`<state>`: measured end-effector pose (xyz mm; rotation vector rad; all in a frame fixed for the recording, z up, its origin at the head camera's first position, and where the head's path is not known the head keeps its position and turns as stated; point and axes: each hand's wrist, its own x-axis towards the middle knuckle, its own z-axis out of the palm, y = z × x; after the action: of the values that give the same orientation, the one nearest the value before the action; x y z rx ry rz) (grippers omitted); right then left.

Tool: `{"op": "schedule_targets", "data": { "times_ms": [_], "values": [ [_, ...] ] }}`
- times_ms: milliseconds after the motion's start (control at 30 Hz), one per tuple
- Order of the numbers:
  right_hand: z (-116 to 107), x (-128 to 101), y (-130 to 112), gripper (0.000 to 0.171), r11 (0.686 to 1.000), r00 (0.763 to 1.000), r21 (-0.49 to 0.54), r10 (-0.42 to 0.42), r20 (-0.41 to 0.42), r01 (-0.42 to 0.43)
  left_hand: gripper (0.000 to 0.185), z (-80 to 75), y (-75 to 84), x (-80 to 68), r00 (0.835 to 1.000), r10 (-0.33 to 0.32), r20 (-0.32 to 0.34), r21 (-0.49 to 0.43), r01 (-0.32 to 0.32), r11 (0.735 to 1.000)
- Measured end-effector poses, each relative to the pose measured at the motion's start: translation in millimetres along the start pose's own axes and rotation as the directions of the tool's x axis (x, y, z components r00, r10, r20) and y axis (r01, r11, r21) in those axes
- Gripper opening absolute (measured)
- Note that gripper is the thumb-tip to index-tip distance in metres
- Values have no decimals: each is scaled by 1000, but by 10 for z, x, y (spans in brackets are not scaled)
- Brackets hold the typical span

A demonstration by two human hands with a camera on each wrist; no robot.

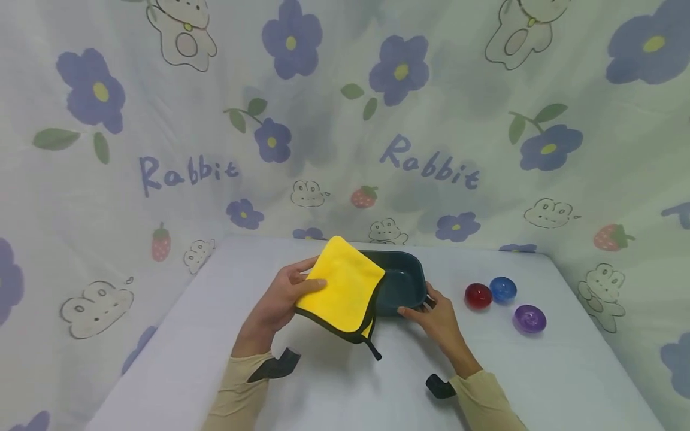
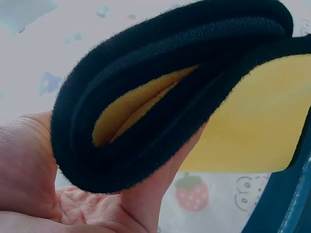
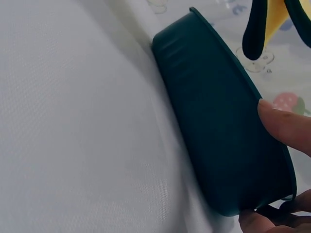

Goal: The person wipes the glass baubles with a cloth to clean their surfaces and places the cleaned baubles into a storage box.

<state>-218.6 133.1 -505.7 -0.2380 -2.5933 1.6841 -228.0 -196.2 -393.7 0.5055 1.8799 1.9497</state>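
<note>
Two hands work over a white desk (image 1: 345, 389) hung about with rabbit-and-flower cloth (image 1: 162, 120): your left hand (image 1: 280, 299) pinches a folded yellow microfibre cloth (image 1: 341, 290), thumb on top and fingers beneath, and holds it tilted above the left end of a dark teal rectangular basin (image 1: 404, 281). The left wrist view shows the cloth's black-edged layers curled over your thumb (image 2: 160, 194), so the grip is on the fold only. Your right hand (image 1: 439, 317) steadies the basin at its near right corner, fingers curled against the outer wall, one fingertip (image 3: 284, 126) lying on the side just under the rim. The basin sits flat on the desk, roughly at its centre, near the back wall. Three small glossy bowls stand to its right, well apart from your hands: a red one (image 1: 478, 296), a blue one (image 1: 502, 288) just beside it, and a purple one (image 1: 529, 318) nearer you.

Risks, as judged from this moment: the cloth's loose lower layers and its dangling black loop (image 1: 372, 347) could snag on the basin's rim and drag it, since your right hand bears on one corner alone. A hard push with the cloth might slide or tip the light basin toward the bowls. The fold could also slip open in so shallow a pinch.
</note>
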Motion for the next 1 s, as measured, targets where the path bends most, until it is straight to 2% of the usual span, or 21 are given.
{"op": "schedule_targets", "data": {
  "times_ms": [267, 433, 567, 733, 900, 1000],
  "values": [
    [-124, -1, -37, 108, 1000, 999, -20, -3, 36, 4, 68, 31, 10, -7, 1000, -20, -12, 8, 21, 1000],
    [-303, -12, -138, 100, 999, 999, -24, -38, 30, 38, 69, 28, 15, -20, 999, -22, -23, 13, 23, 1000],
    [-558, -38, -197, 93, 996, 996, -39, -85, 14, 86, 69, 17, 6, -22, 1000, -25, -16, 10, 25, 1000],
    [-921, -100, -188, 93, 993, 994, -67, -100, -33, 98, 69, 13, -5, -25, 999, -32, -21, 10, 33, 999],
    [-1276, -152, -30, 89, 983, 980, -119, -156, -122, 142, 69, 30, -27, 9, 1000, -25, -17, 5, 25, 1000],
    [-1461, -197, 109, 88, 979, 973, -153, -160, -165, 135, 69, 44, -30, 22, 1000, -22, -12, 6, 22, 1000]
  ]
}}
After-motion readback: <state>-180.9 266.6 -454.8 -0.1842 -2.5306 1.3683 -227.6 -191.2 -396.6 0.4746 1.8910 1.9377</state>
